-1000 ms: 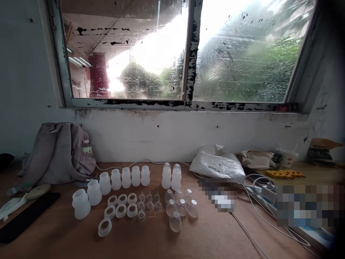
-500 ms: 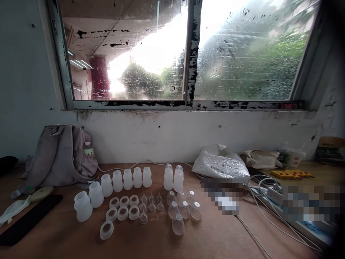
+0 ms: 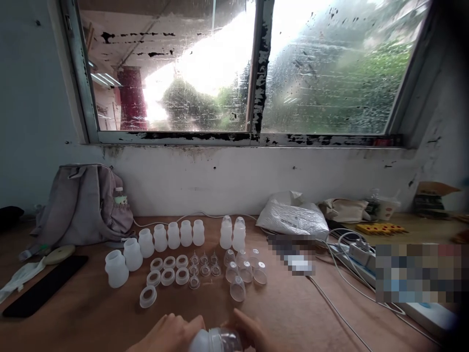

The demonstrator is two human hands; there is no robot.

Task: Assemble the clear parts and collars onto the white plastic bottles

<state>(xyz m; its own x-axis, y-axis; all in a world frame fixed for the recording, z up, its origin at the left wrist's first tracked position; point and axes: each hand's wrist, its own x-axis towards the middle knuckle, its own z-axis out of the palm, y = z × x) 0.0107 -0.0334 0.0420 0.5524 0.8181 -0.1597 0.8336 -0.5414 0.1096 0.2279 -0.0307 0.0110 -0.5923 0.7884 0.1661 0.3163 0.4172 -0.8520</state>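
At the bottom edge of the head view, my left hand (image 3: 170, 332) is closed around the milky body of a baby bottle (image 3: 215, 338), which lies on its side. My right hand (image 3: 249, 328) grips the clear cap end; its lower fingers are partly out of frame. Just beyond stand several open bottle bodies (image 3: 160, 238) in a curved row. Several collar rings (image 3: 167, 277) lie in front of them, beside several clear nipples (image 3: 194, 282). To the right are several transparent caps (image 3: 237, 289). Two capped bottles (image 3: 239, 234) stand upright behind the caps.
A grey backpack (image 3: 86, 205) rests at the left, near a black strip (image 3: 46, 287) and a roll of tape (image 3: 59, 255). At the right are a silvery bag (image 3: 293, 215), white cables (image 3: 337, 310) and a power strip (image 3: 427, 318). The wall and window close off the back.
Both my hands have come into view from below, holding a capped bottle between them. The camera view has shifted slightly; the parts laid out on the table stay in place.
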